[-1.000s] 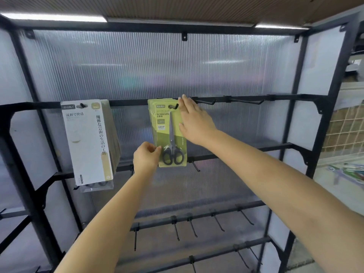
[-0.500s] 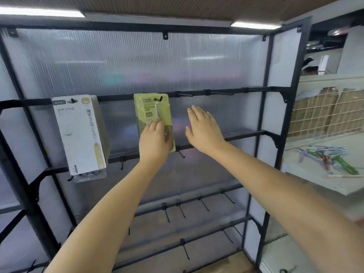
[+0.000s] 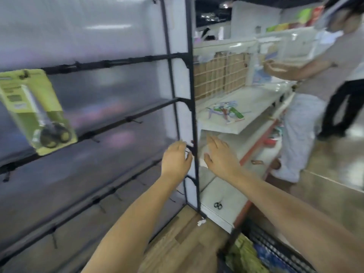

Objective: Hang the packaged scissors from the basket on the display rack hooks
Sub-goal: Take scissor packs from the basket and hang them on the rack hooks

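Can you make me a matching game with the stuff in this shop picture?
Things:
1. green scissors pack
2. loose scissors
3. left hand
4. wicker basket

Places or states:
A. lying on a low white shelf
B. hanging on a rack hook
C. open, holding nothing
D. standing on the upper white shelf

Pairs: 1-B, 2-A, 3-C, 4-D

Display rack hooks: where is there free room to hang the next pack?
Free: the top rail right of the hanging scissors pack, up to the black upright, and the lower rails' bare hooks. Crowded: only the far-left hook holding that pack.
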